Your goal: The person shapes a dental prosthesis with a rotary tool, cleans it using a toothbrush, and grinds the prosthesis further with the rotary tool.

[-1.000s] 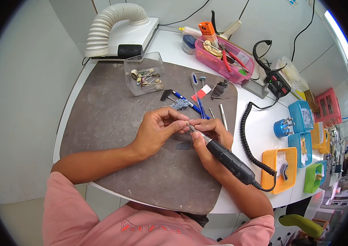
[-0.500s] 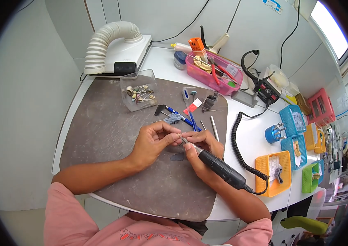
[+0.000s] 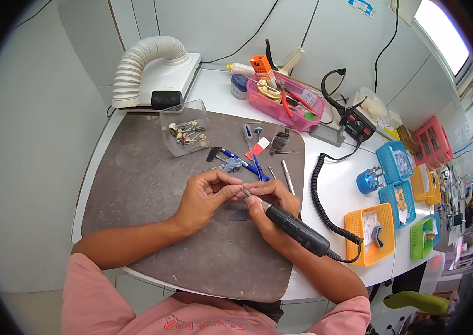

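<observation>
Handpiece point(image 3: 299, 230) tip at a small piece point(image 3: 241, 187), over the brown mat point(image 3: 147, 229)

Hands close together above the mat's middle, fingertips nearly meeting. Left hand point(image 3: 202, 202): thumb and forefinger pinched on the small piece, most of it hidden; too small to read in detail. Right hand point(image 3: 274, 202): wrapped round the front of the handpiece, which slants in from the mat's right side. Tip on piece or just short of it: cannot tell.

On the mat, just beyond the hands: a grey-blue lump point(image 3: 231, 164) and a slim blue-handled tool point(image 3: 248, 133), the latter beside a red-and-white slip point(image 3: 257, 148). Mat's right edge: silver rod point(image 3: 287, 176). Mat's far left: clear box point(image 3: 200, 107), burs point(image 3: 188, 133) with mixed heads inside.

Off the mat, on the white desk point(image 3: 326, 268): coiled black cord point(image 3: 319, 190) along its right side, up to a control box point(image 3: 353, 123) past the far right corner. Right of the mat, a yellow basket point(image 3: 381, 255); farther right, a blue holder point(image 3: 366, 182). Beyond the mat's far edge, a pink basket point(image 3: 270, 107) with red-handled pliers point(image 3: 286, 105). Past its far left corner, a ribbed white hose point(image 3: 136, 58).
</observation>
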`<action>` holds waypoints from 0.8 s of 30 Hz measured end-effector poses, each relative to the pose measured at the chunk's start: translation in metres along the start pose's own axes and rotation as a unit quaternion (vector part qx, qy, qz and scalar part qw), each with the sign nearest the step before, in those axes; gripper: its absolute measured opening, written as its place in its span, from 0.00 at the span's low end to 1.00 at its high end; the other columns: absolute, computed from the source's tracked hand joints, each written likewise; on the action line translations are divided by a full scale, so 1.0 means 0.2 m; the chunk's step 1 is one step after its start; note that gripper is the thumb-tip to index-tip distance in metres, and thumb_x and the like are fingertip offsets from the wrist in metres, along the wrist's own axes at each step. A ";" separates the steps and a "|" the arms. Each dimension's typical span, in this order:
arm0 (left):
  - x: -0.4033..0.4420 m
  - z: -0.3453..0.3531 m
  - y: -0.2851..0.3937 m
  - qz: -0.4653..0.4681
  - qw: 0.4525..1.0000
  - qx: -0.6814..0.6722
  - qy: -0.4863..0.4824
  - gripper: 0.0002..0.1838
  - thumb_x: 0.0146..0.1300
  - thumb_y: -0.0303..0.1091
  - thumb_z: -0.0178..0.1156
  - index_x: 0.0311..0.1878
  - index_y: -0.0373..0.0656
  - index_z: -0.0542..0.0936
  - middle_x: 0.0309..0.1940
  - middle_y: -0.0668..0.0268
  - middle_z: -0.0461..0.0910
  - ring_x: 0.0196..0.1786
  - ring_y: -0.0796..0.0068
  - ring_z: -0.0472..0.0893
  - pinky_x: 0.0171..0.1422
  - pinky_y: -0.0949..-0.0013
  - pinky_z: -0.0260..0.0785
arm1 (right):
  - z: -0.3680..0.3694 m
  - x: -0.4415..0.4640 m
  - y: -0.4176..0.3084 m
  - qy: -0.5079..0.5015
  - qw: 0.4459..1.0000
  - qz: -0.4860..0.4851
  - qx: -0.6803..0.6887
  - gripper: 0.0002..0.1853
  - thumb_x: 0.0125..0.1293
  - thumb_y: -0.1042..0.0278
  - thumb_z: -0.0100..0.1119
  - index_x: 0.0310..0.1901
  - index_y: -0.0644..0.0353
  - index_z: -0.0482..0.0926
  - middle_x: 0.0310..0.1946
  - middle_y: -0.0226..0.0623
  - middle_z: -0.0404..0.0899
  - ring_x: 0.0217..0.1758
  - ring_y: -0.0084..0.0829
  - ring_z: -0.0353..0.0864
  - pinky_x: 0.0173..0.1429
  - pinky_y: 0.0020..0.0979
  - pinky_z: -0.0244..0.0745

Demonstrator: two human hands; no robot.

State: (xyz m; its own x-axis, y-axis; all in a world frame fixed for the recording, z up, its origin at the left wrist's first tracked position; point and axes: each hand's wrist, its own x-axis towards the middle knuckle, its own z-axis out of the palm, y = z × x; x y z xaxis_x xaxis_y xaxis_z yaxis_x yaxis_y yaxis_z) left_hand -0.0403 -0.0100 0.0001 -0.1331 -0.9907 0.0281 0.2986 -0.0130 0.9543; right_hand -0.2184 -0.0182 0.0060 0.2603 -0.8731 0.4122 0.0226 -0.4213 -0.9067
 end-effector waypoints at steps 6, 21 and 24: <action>0.00 0.00 -0.01 0.003 1.000 -0.001 -0.002 0.05 0.66 0.24 0.60 0.43 0.36 0.79 0.38 0.61 0.82 0.42 0.77 0.82 0.50 0.74 0.76 | -0.01 0.00 -0.02 -0.009 1.000 0.022 0.010 0.07 0.60 0.77 0.62 0.38 0.69 0.76 0.39 0.49 0.83 0.41 0.33 0.86 0.45 0.29 0.81; 0.01 -0.01 -0.01 0.007 1.000 0.008 -0.003 0.07 0.65 0.24 0.61 0.45 0.33 0.80 0.38 0.61 0.83 0.42 0.76 0.83 0.49 0.74 0.77 | -0.01 0.00 -0.02 -0.008 1.000 0.027 -0.009 0.07 0.61 0.77 0.61 0.39 0.69 0.74 0.42 0.50 0.82 0.43 0.33 0.85 0.47 0.29 0.79; 0.01 -0.01 -0.01 0.008 1.000 0.007 -0.006 0.07 0.65 0.25 0.61 0.45 0.33 0.80 0.38 0.61 0.83 0.42 0.76 0.83 0.49 0.74 0.77 | -0.01 0.01 -0.02 -0.020 0.999 0.017 -0.022 0.07 0.61 0.77 0.61 0.39 0.69 0.74 0.42 0.50 0.82 0.43 0.33 0.85 0.48 0.30 0.79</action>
State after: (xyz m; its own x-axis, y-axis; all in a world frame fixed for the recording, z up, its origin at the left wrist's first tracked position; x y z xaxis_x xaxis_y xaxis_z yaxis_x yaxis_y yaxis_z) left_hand -0.0386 -0.0120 -0.0022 -0.1396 -0.9891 0.0466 0.2873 0.0046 0.9578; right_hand -0.2204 -0.0186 0.0101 0.2988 -0.8770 0.3762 -0.0294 -0.4025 -0.9149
